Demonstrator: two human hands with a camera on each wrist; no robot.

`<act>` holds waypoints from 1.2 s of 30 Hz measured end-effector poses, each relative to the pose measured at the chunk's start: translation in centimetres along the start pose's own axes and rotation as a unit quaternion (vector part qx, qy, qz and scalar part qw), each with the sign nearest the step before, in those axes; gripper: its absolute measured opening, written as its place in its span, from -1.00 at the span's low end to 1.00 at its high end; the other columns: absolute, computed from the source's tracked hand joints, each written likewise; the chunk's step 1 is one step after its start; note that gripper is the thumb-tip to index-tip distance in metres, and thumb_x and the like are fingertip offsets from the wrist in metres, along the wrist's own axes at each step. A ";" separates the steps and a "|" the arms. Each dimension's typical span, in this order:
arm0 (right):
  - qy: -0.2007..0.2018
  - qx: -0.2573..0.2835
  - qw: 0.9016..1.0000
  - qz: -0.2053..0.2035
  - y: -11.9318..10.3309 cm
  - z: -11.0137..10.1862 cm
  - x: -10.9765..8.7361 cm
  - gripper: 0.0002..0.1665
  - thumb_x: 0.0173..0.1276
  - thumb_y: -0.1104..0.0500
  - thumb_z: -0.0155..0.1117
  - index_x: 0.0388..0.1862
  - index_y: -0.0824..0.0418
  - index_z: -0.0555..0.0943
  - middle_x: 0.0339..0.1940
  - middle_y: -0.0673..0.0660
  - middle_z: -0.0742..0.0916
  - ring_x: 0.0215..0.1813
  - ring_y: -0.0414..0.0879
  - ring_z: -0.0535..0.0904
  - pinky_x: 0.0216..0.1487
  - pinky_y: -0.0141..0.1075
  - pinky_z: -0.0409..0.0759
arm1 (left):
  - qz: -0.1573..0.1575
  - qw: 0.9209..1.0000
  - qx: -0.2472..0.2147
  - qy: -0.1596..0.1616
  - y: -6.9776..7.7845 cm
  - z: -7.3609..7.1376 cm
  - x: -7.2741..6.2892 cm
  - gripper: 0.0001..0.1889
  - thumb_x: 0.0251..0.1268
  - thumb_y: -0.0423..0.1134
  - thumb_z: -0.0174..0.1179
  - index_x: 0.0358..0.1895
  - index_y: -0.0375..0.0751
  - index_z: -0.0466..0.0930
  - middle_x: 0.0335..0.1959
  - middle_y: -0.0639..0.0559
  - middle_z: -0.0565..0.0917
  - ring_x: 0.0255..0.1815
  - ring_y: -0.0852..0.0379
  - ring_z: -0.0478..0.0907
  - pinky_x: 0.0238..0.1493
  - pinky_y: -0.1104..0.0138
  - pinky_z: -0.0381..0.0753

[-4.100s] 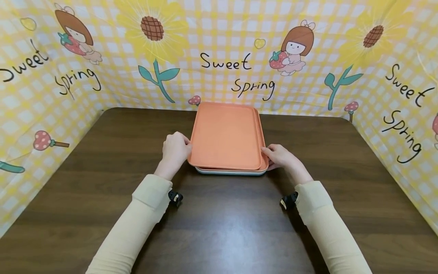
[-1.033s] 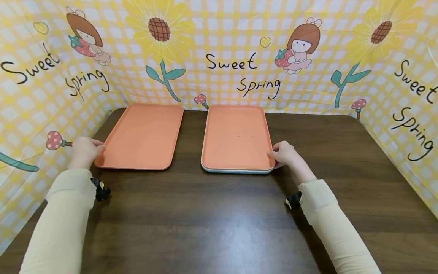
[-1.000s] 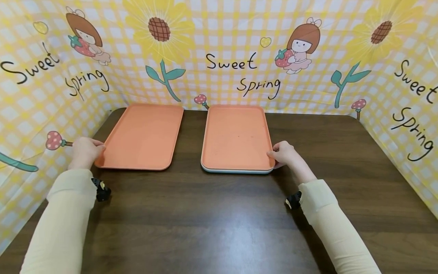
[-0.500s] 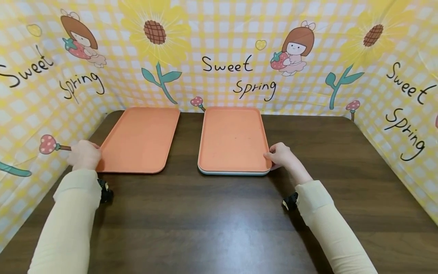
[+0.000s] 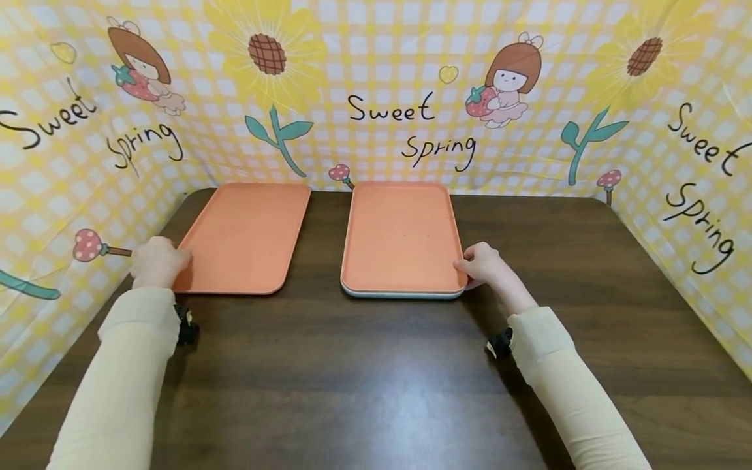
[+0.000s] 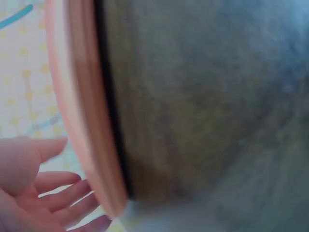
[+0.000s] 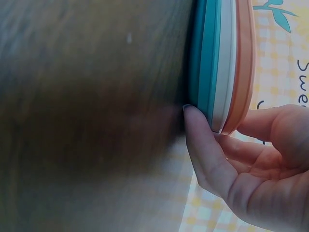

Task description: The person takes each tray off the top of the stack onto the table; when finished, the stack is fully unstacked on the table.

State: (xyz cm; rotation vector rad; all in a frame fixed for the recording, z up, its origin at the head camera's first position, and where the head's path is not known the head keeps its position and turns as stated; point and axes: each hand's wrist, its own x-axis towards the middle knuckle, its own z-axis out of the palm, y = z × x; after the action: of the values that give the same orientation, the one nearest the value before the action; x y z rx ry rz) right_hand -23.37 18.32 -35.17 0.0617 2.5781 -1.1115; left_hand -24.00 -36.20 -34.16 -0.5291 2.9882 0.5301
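An orange tray lies flat on the left of the table. My left hand is at its near left corner; in the left wrist view the thumb stands off the tray rim and the loosely bent fingers are beside the edge, whether touching I cannot tell. Right of centre sits a stack with another orange tray on top. The right wrist view shows a white tray and a teal tray beneath it. My right hand grips the stack's near right corner, thumb above, fingers at the side and below.
The dark wood table runs back to a yellow checked cloth with cartoon prints, which also rises along both sides. A strip of bare wood separates the tray from the stack. Each wrist carries a small black camera.
The upper orange tray has gone from the stack to the table on the left, carried by my left hand, whose grip has since loosened. My right hand stays on the stack.
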 end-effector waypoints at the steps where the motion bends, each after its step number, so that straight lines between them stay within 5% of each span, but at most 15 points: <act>1: -0.001 -0.001 1.000 0.002 0.0 0.0 0.0 -0.65 0.39 0.21 0.06 -0.09 0.52 0.53 -0.41 0.21 0.64 -0.57 -0.20 0.63 -0.38 -0.25 0.68 | 0.020 1.000 0.005 0.003 0.2 -0.1 -0.1 -0.42 0.34 0.06 -0.10 -0.20 -0.55 0.49 -0.28 -0.54 0.53 -0.29 -0.40 0.49 -0.49 0.01 0.49; 4: -0.002 -0.008 1.000 0.003 -0.1 0.0 0.0 -0.66 0.39 0.20 0.06 -0.10 0.51 0.54 -0.40 0.22 0.65 -0.57 -0.19 0.63 -0.37 -0.26 0.68 | 0.072 0.997 0.026 0.004 0.7 -0.4 -0.2 -0.20 0.32 0.26 -0.17 -0.16 -0.66 0.41 -0.34 -0.58 0.50 -0.41 -0.39 0.49 -0.56 0.06 0.47; 8: -0.005 -0.015 1.000 -0.002 -0.1 -0.1 0.0 -0.66 0.39 0.20 0.07 -0.12 0.51 0.54 -0.39 0.24 0.66 -0.57 -0.18 0.64 -0.37 -0.25 0.68 | 0.094 0.995 0.035 -0.021 1.9 -0.9 -0.3 0.13 0.19 0.49 -0.38 0.33 -0.67 -0.07 0.09 -0.74 0.24 -0.03 -0.61 0.32 -0.18 -0.22 0.39; 11: -0.006 -0.014 1.000 -0.008 -0.1 -0.1 0.0 -0.65 0.39 0.20 0.06 -0.10 0.53 0.53 -0.40 0.26 0.67 -0.58 -0.19 0.63 -0.38 -0.25 0.68 | 0.096 0.994 0.027 -0.048 3.1 -1.0 -0.6 0.21 0.13 0.55 -0.46 0.40 -0.59 -0.40 0.30 -0.71 -0.02 0.21 -0.65 0.04 0.10 -0.37 0.11; 14: -0.007 -0.012 1.000 -0.012 0.0 -0.2 0.1 -0.64 0.38 0.22 0.05 -0.08 0.54 0.53 -0.41 0.26 0.68 -0.59 -0.20 0.62 -0.38 -0.25 0.68 | 0.105 0.992 0.011 -0.062 4.7 -0.9 -1.1 0.20 0.12 0.56 -0.45 0.40 -0.51 -0.51 0.38 -0.64 -0.22 0.32 -0.62 -0.18 0.20 -0.41 -0.14; 19: -0.009 -0.021 1.000 -0.016 -0.1 -0.2 0.1 -0.65 0.39 0.22 0.05 -0.08 0.53 0.53 -0.41 0.26 0.68 -0.60 -0.22 0.61 -0.38 -0.27 0.68 | 0.119 0.988 -0.049 -0.085 7.8 -0.1 -2.3 0.19 0.08 0.58 -0.35 0.43 -0.36 -0.53 0.45 -0.48 -0.35 0.42 -0.50 -0.34 0.29 -0.35 -0.25; 24: -0.012 -0.023 0.999 -0.022 -0.1 -0.3 0.1 -0.64 0.39 0.22 0.04 -0.06 0.54 0.52 -0.40 0.27 0.69 -0.58 -0.22 0.63 -0.37 -0.26 0.68 | 0.114 0.982 -0.092 -0.120 11.8 1.1 -3.7 0.23 -0.03 0.63 -0.30 0.46 -0.21 -0.55 0.50 -0.31 -0.40 0.48 -0.39 -0.32 0.37 -0.23 -0.13; 30: -0.016 -0.020 0.999 -0.022 -0.2 -0.5 0.2 -0.62 0.40 0.21 0.03 -0.04 0.54 0.51 -0.39 0.27 0.69 -0.57 -0.21 0.63 -0.36 -0.26 0.68 | 0.139 0.978 -0.094 -0.126 16.2 2.8 -5.0 0.19 -0.04 0.64 -0.28 0.49 -0.12 -0.45 0.53 -0.24 -0.21 0.51 -0.29 -0.16 0.41 -0.14 -0.02; 36: -0.016 -0.020 1.000 -0.018 -0.2 -0.2 0.1 -0.63 0.40 0.22 0.03 -0.04 0.54 0.51 -0.41 0.23 0.67 -0.58 -0.23 0.61 -0.35 -0.26 0.68 | 0.170 0.970 -0.105 -0.135 19.0 4.8 -5.8 0.09 0.07 0.57 -0.26 0.51 -0.14 -0.25 0.52 -0.19 -0.06 0.51 -0.20 -0.06 0.43 -0.06 0.03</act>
State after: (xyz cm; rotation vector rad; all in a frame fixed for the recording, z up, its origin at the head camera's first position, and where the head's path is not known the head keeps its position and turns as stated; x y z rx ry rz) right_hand -23.58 18.33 -34.90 -0.0114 2.5816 -1.0643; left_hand -25.08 -15.91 -31.88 0.0541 2.7805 0.8712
